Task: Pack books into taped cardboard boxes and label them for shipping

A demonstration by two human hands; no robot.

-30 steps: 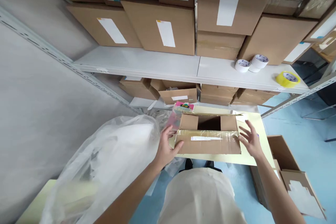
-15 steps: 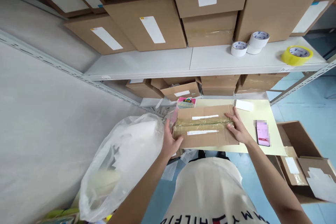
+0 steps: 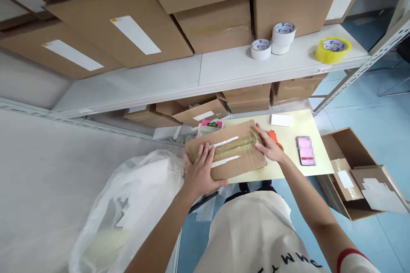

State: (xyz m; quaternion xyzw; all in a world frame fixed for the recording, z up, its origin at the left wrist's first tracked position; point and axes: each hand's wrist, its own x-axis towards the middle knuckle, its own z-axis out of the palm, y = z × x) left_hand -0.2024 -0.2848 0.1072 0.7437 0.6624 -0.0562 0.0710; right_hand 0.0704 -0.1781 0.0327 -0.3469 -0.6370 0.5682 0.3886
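A taped cardboard box (image 3: 238, 163) with two white strips on its top lies slantwise over the cream tabletop, its left end past the edge. My left hand (image 3: 200, 175) grips that left end, fingers spread over the top and thumb along the near side. At the opposite end my right hand (image 3: 268, 144) holds the box, fingers at the far corner. Beside my right hand an orange object (image 3: 273, 135) is partly covered, so its kind is unclear. A pink packet (image 3: 209, 126) sits behind the box.
On the cream table (image 3: 307, 128) are a phone (image 3: 306, 150) and a white card-like item (image 3: 281, 120). White tape rolls (image 3: 261, 49) and a yellow one (image 3: 332, 50) stand on the shelf (image 3: 153, 79). A plastic bag (image 3: 141, 196) is at left, an open carton (image 3: 333, 140) at right.
The box has turned, its right end swinging away from me, and shifted left. My left hand has moved onto its top. The orange object has come into view. The camera view has turned.
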